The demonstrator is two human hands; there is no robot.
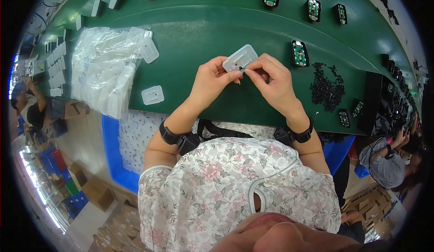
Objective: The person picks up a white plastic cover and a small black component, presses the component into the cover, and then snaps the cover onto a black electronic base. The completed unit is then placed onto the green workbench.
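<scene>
The left hand is closed around the lower left corner of a translucent white rectangular plastic cover with rounded corners, thumb on one side and fingers curled beneath; the cover is tilted, raised above a glossy dark green tabletop in front of the person; the right hand has its thumb and forefinger pinched together on a small black piece at the cover's lower edge, its other fingers bent; whether the piece is seated in the cover is too small to tell

To the right of the hands stands an open black plastic casing with a green circuit board; just beside it spreads a loose heap of tiny black parts, with a tall black box farther right; on the left lies a bulging clear plastic bag of white covers, a single loose white cover near it on the table; a bright blue plastic bin sits below the table's near edge
</scene>
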